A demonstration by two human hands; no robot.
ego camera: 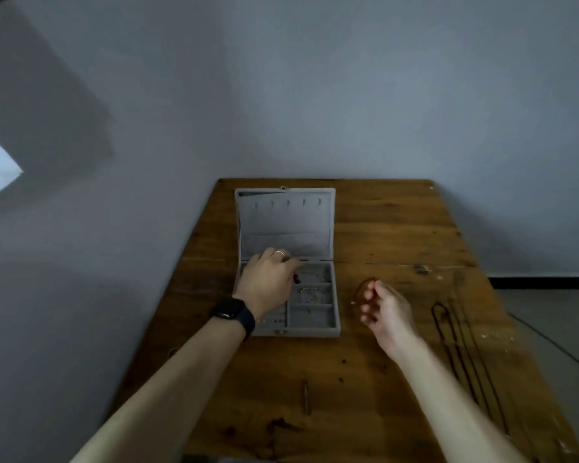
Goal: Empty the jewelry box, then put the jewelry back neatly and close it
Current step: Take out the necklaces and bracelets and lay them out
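Both forearms are bare, with no sleeves showing. The left wrist carries a black smartwatch (232, 312) with a dark rectangular face on a broad black band. A thin pale ring (279, 252) circles one finger of the left hand (268, 279). The right hand (386, 312) wears nothing.

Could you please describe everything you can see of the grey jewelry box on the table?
The grey felt-like rectangular jewelry box lies open on the brown wooden table, lid tilted back toward the wall. The lid lining shows a row of small hooks and a pocket; a small metal clasp sits at its top edge. The base is split into compartments, some holding small, blurred jewelry. The left hand reaches into its left side.
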